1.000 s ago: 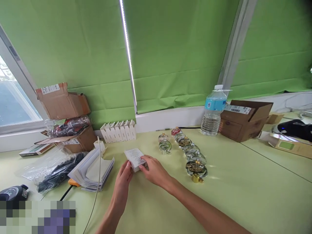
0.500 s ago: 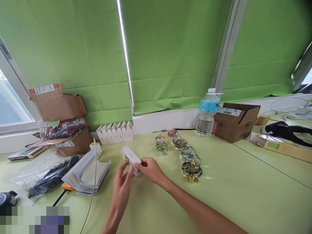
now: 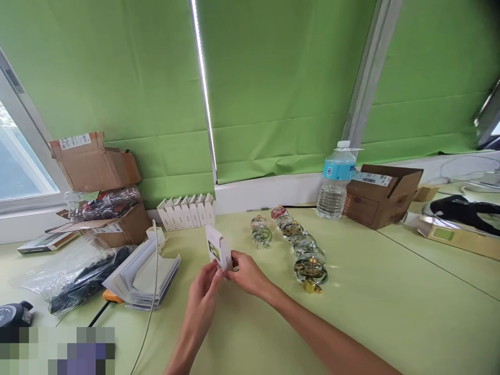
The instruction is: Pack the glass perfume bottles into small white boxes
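Observation:
A small white carton with a green picture on its side stands near the middle of the table, its top end facing away from me. My left hand pinches its lower near corner between thumb and fingers. On the other side, my right hand grips the carton's right lower edge. To the right lies a staggered row of glass bottles with gold caps, and two more glass bottles sit just left of that row. A line of similar white cartons stands at the back by the wall.
On the left are a stack of papers, a white cable, a plastic-wrapped black item and stacked cardboard boxes. A water bottle and an open cardboard box stand at the back right.
The carton has been tipped from lying at a slant to a more upright position and shifted slightly right. Both hands have moved with it.

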{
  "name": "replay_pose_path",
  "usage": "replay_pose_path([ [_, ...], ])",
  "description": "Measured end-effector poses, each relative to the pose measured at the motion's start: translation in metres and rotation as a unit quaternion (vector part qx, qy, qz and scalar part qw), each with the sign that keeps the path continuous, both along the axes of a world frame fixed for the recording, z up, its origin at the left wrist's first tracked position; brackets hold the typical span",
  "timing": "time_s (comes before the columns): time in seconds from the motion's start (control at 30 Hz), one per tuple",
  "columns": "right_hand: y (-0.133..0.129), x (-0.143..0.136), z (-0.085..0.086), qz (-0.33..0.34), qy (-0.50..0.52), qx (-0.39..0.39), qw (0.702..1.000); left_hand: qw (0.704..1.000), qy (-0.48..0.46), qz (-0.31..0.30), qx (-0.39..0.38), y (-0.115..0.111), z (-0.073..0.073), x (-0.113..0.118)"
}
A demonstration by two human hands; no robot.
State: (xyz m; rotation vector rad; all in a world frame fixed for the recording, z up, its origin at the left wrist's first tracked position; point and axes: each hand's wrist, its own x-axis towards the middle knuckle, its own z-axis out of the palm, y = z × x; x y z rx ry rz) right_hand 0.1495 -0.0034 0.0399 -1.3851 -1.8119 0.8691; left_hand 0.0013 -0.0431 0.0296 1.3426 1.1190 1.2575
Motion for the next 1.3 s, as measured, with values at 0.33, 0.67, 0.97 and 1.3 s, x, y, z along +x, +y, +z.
replay_pose_path([
  [0.33,0.002,0.005,0.001,-0.029,-0.18,0.04,0.982,0.998,-0.004,-0.07,0.002,-0.001,0.0,0.005],
  [0.67,-0.001,-0.015,0.002,-0.104,-0.296,0.043,0.948,0.999,-0.017,-0.042,0.02,0.002,-0.003,0.005],
  [0.97,0.015,-0.028,0.002,-0.146,-0.322,0.034,0.935,1.0,-0.012,-0.024,-0.004,0.006,-0.005,0.003],
  [1.3,0.058,-0.033,0.0,-0.175,-0.34,0.038,0.923,0.998,0.009,0.059,-0.028,0.029,-0.029,-0.006],
])
